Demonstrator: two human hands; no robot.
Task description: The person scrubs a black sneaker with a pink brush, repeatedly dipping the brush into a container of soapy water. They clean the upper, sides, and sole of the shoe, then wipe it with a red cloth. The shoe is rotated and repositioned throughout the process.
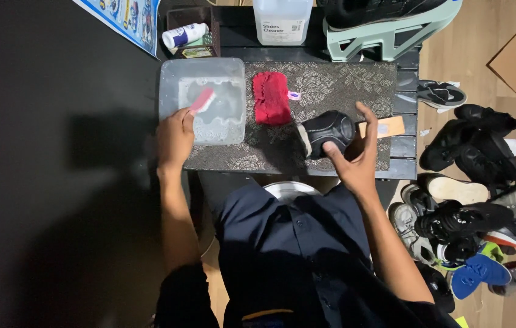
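Dark shirt [294, 255] fills the foreground; beyond it a patterned mat [331, 82] covers a dark slatted table [407, 146], with a shoe pile [470, 206] on the wooden floor [482, 54]; left hand [175, 138] grips a pink brush [202, 101] over the soapy tub [173, 79]; right hand [355, 155], fingers spread open, cups the black shoe [326, 130]; a red cloth [271, 97] lies between the hands.

Brush: a pink-handled brush [202, 101], tilted, its head dipped into the tub, its lower end gripped in the left hand [175, 138].
Tub: a clear plastic tub [170, 79], rectangular with rounded corners, holding foamy water; it sits at the left end of the patterned mat.
Shoe: a black shoe [325, 129] with a pale sole edge, lying on the mat beside the red cloth, the right hand [355, 159] cupped against it.
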